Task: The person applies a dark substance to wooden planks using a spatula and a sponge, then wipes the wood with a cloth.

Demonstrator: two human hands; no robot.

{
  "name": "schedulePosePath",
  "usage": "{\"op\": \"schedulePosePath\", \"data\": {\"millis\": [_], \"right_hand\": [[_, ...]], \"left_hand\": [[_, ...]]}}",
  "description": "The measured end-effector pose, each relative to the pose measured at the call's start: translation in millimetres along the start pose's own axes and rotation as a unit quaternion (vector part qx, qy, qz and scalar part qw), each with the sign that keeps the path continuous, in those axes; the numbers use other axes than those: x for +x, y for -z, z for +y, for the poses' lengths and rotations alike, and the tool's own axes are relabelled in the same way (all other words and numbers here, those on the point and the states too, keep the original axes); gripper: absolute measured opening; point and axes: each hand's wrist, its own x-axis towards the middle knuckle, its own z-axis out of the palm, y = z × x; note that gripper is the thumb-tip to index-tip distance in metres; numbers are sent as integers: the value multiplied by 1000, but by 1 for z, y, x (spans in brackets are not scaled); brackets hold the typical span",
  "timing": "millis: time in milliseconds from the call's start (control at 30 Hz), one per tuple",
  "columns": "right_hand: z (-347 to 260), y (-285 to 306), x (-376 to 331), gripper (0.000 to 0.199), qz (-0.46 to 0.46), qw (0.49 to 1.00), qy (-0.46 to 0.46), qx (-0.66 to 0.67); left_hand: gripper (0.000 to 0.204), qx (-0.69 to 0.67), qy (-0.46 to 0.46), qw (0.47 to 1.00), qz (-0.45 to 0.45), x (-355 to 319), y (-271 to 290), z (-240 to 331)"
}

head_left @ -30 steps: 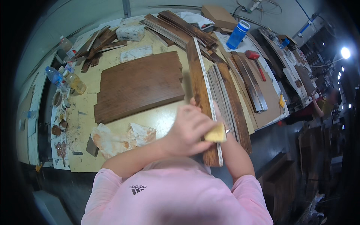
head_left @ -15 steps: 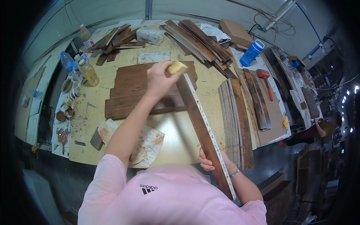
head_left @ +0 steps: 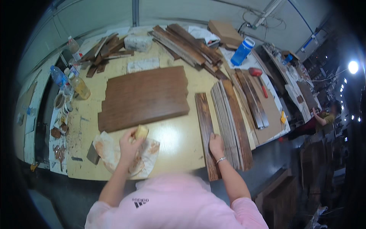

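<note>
In the head view, the left hand point(head_left: 129, 143) is curled around a small yellow block point(head_left: 141, 132), held over a stained sheet of paper point(head_left: 110, 154) at about seven o'clock on the pale workbench point(head_left: 175, 141). The right hand point(head_left: 215, 145) lies flat, fingers together, on one dark plank point(head_left: 206, 129) at five o'clock, just beside a stack of planks point(head_left: 230, 122). At ten o'clock stand two clear bottles point(head_left: 80, 87), one holding amber liquid, and at one o'clock one blue bottle point(head_left: 241, 52); its contents cannot be told.

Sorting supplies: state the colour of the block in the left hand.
Pale yellow block in the left hand, head view.
</note>
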Motion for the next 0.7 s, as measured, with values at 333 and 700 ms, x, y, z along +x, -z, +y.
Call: {"op": "schedulePosePath", "data": {"millis": [333, 700], "right_hand": [[-62, -6, -20, 32, 135, 949, 258, -121], [-174, -115, -56, 40, 7, 866, 486, -116]], "left_hand": [[30, -223, 164, 961, -6, -58, 19, -38], [31, -142, 107, 965, 192, -25, 116, -122]]}}
